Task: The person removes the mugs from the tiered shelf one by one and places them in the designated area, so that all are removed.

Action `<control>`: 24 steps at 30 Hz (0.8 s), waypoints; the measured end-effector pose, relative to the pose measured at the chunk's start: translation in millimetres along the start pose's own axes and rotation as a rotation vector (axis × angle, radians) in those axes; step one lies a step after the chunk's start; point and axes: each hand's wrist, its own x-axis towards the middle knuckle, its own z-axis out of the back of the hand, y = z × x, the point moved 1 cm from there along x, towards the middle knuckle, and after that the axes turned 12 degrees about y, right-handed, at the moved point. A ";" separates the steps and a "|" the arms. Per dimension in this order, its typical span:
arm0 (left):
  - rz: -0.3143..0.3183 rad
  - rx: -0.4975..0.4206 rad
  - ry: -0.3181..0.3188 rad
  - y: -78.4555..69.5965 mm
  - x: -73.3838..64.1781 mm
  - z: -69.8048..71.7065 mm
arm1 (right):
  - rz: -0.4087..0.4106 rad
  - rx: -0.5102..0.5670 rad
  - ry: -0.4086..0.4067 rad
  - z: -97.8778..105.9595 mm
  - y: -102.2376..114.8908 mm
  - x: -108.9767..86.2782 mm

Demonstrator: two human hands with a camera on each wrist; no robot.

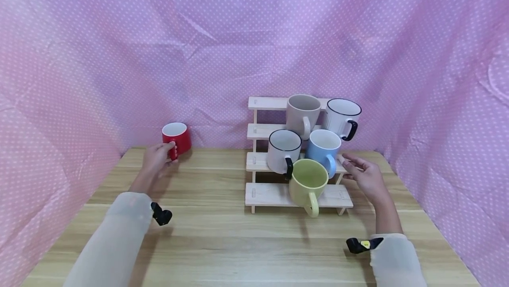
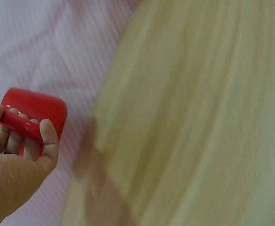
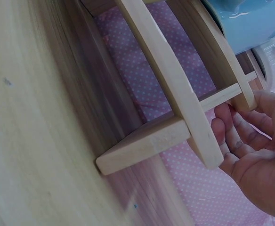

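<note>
At the far left of the table, my left hand (image 1: pixel 156 158) grips a red mug (image 1: pixel 183 140) with a white inside by its handle. In the left wrist view the fingers curl through the red handle (image 2: pixel 22 126). A stepped wooden rack (image 1: pixel 264 195) stands right of centre. My right hand (image 1: pixel 367 178) holds the right end of its second board from the bottom, thumb at the board's end (image 3: pixel 245 100) and fingers curled beneath. Just beside that hand sits a light blue mug (image 1: pixel 321 145) on the rack.
Also on the rack are a yellow-green mug (image 1: pixel 304 185), a grey-beige mug (image 1: pixel 299 116) and two white mugs with black rims, one at left (image 1: pixel 278 156), one at upper right (image 1: pixel 333 121). Behind the wooden table (image 1: pixel 222 242) hangs a pink dotted cloth (image 1: pixel 222 48).
</note>
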 end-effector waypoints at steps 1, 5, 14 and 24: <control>0.001 0.019 -0.008 3.9 0.9 2.1 | -0.001 0.000 -0.001 0.4 -0.2 -0.1; 0.035 0.002 -0.040 18.0 4.0 10.1 | -0.001 0.003 -0.004 0.8 -0.7 -0.2; 0.069 -0.051 -0.047 37.3 4.6 25.0 | -0.003 -0.001 -0.009 -2.8 1.8 2.1; 0.044 -0.172 -0.041 42.6 6.0 35.6 | -0.012 0.016 -0.013 -1.8 3.8 -0.6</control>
